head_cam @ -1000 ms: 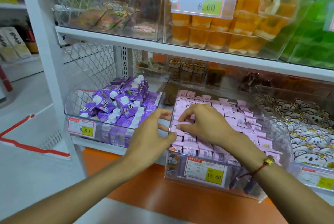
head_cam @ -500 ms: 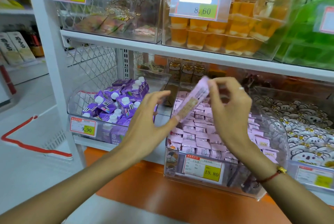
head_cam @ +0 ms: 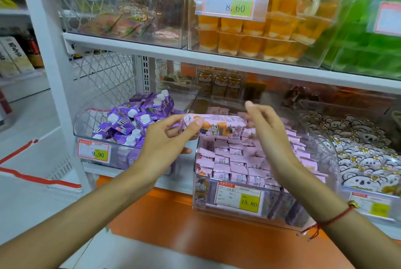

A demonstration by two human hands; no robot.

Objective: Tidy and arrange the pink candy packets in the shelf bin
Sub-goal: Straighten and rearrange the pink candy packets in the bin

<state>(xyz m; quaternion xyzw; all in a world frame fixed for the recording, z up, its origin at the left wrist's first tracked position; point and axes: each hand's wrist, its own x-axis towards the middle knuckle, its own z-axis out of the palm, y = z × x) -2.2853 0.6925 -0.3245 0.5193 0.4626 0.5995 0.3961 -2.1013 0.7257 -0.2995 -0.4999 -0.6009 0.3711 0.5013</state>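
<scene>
Head view showed the left hand (head_cam: 167, 138) pinching one end of a long pink candy packet (head_cam: 213, 127), thumb on its front face, fingers curled behind. Packet's long axis ran roughly level, left to right, held in the air above the front-left part of the clear shelf bin (head_cam: 201, 192). Right hand (head_cam: 267, 129) sat at the packet's other end, fingers loosely extended and partly spread; whether it touched the packet could not be told, that end being blurred behind the fingers. Left hand was plainly the one carrying it.

Bin lay directly below and slightly beyond both hands, so the coming move looked like a short drop downward and forward. Rows of small pink packets (head_cam: 234, 160) inside ran mostly crosswise in overlapping tiers; likely the held packet needed turning to match before setting down.

Held packet: glossy film wrapper, soft, flat oblong, printed cartoon and orange patch on pink. Binned packets: same film, crimped serrated edges, pillow-shaped. Bin: rigid transparent plastic, curved front lip, yellow-and-white price tag (head_cam: 238, 198) on its face. Purple cartons (head_cam: 130, 123) with white caps filled the neighbouring bin to the left, white bear-print packets (head_cam: 358, 155) the one to the right
</scene>
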